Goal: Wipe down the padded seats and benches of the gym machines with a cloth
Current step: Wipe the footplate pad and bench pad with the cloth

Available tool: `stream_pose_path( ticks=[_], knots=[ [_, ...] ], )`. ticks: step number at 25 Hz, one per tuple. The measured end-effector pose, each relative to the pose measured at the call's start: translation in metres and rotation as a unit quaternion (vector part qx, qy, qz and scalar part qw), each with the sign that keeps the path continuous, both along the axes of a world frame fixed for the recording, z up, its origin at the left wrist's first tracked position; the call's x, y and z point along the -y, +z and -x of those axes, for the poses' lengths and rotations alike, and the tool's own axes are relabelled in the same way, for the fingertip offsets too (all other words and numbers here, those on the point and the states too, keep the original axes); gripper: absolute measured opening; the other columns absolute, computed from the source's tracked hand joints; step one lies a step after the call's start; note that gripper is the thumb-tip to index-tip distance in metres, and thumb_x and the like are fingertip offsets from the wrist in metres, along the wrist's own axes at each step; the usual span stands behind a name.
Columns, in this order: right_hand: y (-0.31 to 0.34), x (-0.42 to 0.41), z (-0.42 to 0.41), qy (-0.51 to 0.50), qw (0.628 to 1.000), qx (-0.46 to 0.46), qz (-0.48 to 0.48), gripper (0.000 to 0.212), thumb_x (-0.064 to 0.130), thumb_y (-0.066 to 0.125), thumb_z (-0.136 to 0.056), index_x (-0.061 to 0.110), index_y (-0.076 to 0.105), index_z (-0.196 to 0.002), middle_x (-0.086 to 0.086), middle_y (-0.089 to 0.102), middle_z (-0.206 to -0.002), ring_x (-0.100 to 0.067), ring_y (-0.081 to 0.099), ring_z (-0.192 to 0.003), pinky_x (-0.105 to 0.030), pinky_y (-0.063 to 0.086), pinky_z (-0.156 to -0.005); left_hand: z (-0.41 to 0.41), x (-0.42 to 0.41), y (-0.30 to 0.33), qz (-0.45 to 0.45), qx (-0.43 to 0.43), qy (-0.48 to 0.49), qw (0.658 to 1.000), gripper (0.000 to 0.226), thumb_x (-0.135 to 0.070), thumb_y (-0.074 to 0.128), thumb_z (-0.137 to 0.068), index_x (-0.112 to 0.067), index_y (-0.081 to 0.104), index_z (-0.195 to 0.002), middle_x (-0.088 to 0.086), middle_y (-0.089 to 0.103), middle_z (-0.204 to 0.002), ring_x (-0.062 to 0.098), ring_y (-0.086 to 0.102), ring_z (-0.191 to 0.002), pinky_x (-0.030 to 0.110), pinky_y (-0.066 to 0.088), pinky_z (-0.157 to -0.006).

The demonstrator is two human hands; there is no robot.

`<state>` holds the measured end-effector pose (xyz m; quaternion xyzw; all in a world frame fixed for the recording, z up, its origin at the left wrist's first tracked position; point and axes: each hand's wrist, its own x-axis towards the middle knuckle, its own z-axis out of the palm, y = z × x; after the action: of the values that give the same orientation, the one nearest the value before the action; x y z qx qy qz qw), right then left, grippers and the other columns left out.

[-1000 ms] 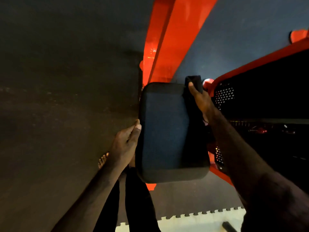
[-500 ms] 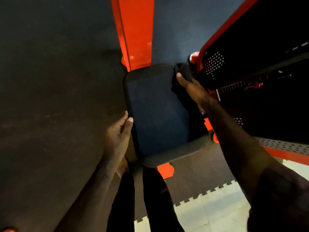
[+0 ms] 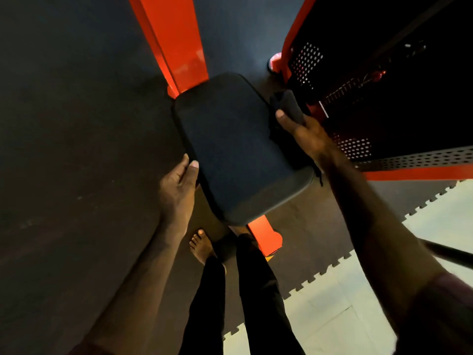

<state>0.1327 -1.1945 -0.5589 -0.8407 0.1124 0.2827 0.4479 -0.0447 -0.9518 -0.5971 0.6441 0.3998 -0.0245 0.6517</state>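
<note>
A dark padded seat (image 3: 238, 152) sits on an orange machine frame (image 3: 176, 47) at the centre of the head view. My right hand (image 3: 307, 134) grips a dark cloth (image 3: 289, 106) against the seat's right edge. On the seat's left edge, my left hand (image 3: 179, 188) rests with straight fingers and its thumb touches the pad's side. Part of the cloth hangs down the right side of the seat and is hard to tell from the dark padding.
A black perforated weight-stack housing (image 3: 384, 85) with orange trim stands close on the right. An orange foot (image 3: 267, 239) of the frame sticks out below the seat, next to my bare foot (image 3: 202, 245). Dark rubber flooring (image 3: 76, 149) meets pale interlocking mats (image 3: 332, 316) at lower right.
The view has swung, so the seat now lies further right and tilted. My right hand with the cloth has slid a little down the seat's right edge. My left hand stays at the left edge.
</note>
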Motion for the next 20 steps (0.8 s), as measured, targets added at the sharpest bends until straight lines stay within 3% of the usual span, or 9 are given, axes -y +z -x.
stream_pose_path(
  ticks=[3, 5, 8, 11, 14, 16, 18, 20],
  knots=[
    [0.014, 0.015, 0.066, -0.035, 0.997, 0.050, 0.055, 0.060, 0.076, 0.063, -0.089, 0.040, 0.064, -0.136, 0.014, 0.069, -0.131, -0.007, 0.064, -0.121, -0.032, 0.051, -0.107, 0.001, -0.005, -0.003, -0.006, 0.008, -0.009, 1.000, 0.078, -0.059, 0.069, -0.089, -0.014, 0.054, -0.151, -0.002, 0.064, -0.147, 0.012, 0.060, -0.135, 0.051, 0.051, -0.113],
    [0.002, 0.017, 0.068, -0.049, 0.993, 0.091, 0.061, 0.067, 0.081, 0.061, -0.086, 0.036, 0.065, -0.135, 0.011, 0.072, -0.125, -0.010, 0.067, -0.117, -0.040, 0.055, -0.104, 0.003, -0.010, -0.008, -0.001, 0.007, -0.033, 0.999, 0.081, -0.064, 0.069, -0.087, -0.019, 0.052, -0.152, -0.004, 0.064, -0.147, 0.012, 0.060, -0.136, 0.051, 0.050, -0.114],
    [-0.002, 0.020, 0.033, -0.133, 0.990, 0.038, 0.039, 0.074, 0.078, 0.067, -0.080, 0.032, 0.068, -0.137, 0.007, 0.073, -0.127, -0.012, 0.068, -0.118, -0.039, 0.054, -0.107, 0.000, -0.006, 0.002, 0.019, -0.017, -0.042, 0.999, 0.070, -0.052, 0.069, -0.095, -0.019, 0.050, -0.153, -0.002, 0.062, -0.149, 0.013, 0.060, -0.135, 0.048, 0.053, -0.111],
    [0.002, 0.005, 0.075, -0.188, 0.976, 0.095, 0.061, 0.066, 0.068, 0.062, -0.092, 0.032, 0.057, -0.148, 0.002, 0.063, -0.145, -0.019, 0.058, -0.135, -0.029, 0.044, -0.109, -0.003, -0.002, 0.017, 0.034, -0.030, -0.044, 0.998, 0.053, -0.032, 0.062, -0.106, -0.017, 0.049, -0.155, 0.001, 0.061, -0.150, 0.013, 0.062, -0.132, 0.043, 0.056, -0.107],
    [-0.003, -0.021, 0.135, -0.208, 0.960, 0.169, 0.082, 0.069, 0.058, 0.057, -0.099, 0.029, 0.040, -0.159, -0.005, 0.043, -0.159, -0.029, 0.047, -0.144, -0.044, 0.042, -0.116, -0.004, -0.002, 0.017, 0.057, -0.045, -0.042, 0.996, 0.052, -0.026, 0.059, -0.108, -0.017, 0.046, -0.157, -0.001, 0.062, -0.147, 0.009, 0.066, -0.124, 0.036, 0.058, -0.103],
    [-0.007, -0.013, 0.118, -0.238, 0.956, 0.156, 0.063, 0.064, 0.058, 0.057, -0.100, 0.029, 0.043, -0.156, -0.004, 0.048, -0.153, -0.028, 0.051, -0.140, -0.047, 0.044, -0.114, -0.005, -0.004, 0.015, 0.059, -0.040, -0.052, 0.996, 0.052, -0.025, 0.059, -0.108, -0.018, 0.045, -0.157, -0.001, 0.063, -0.145, 0.010, 0.066, -0.123, 0.037, 0.058, -0.103],
    [-0.008, -0.001, 0.095, -0.305, 0.944, 0.119, 0.033, 0.059, 0.061, 0.058, -0.099, 0.028, 0.053, -0.149, -0.002, 0.059, -0.145, -0.026, 0.057, -0.134, -0.040, 0.046, -0.110, -0.006, -0.008, 0.013, 0.056, -0.044, -0.062, 0.996, 0.052, -0.026, 0.061, -0.107, -0.018, 0.048, -0.156, -0.001, 0.063, -0.146, 0.012, 0.066, -0.126, 0.040, 0.057, -0.104],
    [-0.009, -0.008, 0.103, -0.343, 0.928, 0.140, 0.026, 0.062, 0.061, 0.057, -0.098, 0.028, 0.051, -0.150, -0.003, 0.056, -0.149, -0.024, 0.055, -0.137, -0.040, 0.047, -0.111, -0.005, -0.012, 0.011, 0.058, -0.048, -0.062, 0.995, 0.053, -0.029, 0.064, -0.105, -0.020, 0.050, -0.155, 0.000, 0.063, -0.147, 0.012, 0.065, -0.127, 0.043, 0.057, -0.105]
  ],
)
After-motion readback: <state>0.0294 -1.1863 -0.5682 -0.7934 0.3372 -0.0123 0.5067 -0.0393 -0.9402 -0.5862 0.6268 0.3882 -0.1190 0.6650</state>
